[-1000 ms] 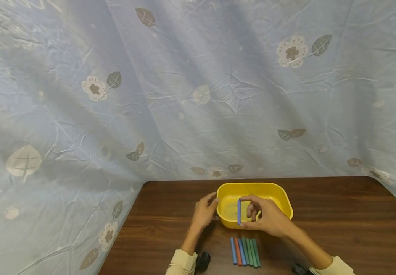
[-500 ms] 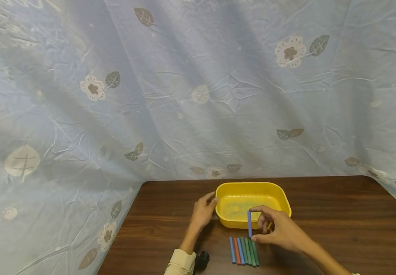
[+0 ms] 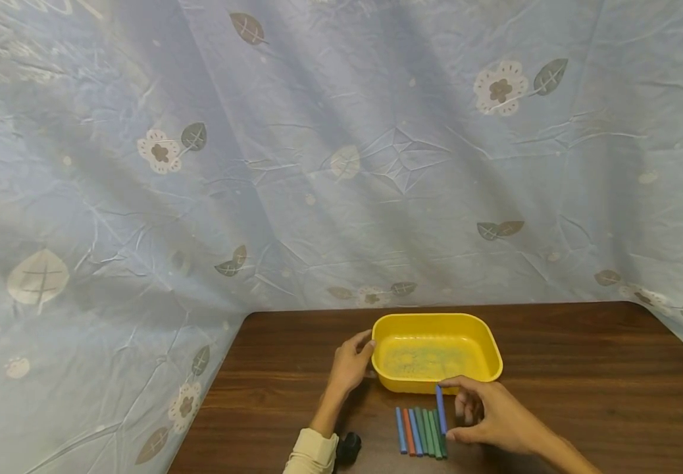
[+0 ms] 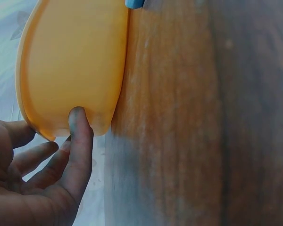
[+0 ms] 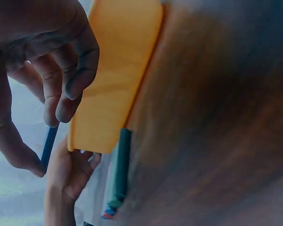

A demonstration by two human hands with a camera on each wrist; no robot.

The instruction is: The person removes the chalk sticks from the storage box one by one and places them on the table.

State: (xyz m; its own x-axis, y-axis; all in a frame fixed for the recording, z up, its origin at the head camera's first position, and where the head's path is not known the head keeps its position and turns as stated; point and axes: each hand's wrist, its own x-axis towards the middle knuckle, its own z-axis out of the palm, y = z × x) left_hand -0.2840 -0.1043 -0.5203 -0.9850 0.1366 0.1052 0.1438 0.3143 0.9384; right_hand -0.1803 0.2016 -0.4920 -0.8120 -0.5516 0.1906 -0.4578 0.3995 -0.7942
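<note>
My right hand (image 3: 498,418) pinches a blue chalk stick (image 3: 441,409) by its two ends, between thumb and a fingertip. The stick stands at the right end of a row of chalk sticks (image 3: 418,431), in blue, red and green; whether it touches the table cannot be told. Behind the row sits a yellow plastic tub (image 3: 436,318) with bluish dust on its floor. My left hand (image 3: 350,366) holds the tub's left end. In the left wrist view, the thumb (image 4: 79,141) lies on the tub's outer wall and other fingers are at its rim.
All of this is on a dark brown wooden table (image 3: 584,368). A pale blue curtain (image 3: 341,197) with leaves and flowers hangs behind and to the left. A black object (image 3: 349,449) is by the left wrist.
My right hand has brought the blue chalk stick from above the tub toward me and to the right, down to the row's right end. The left hand stays at the tub.
</note>
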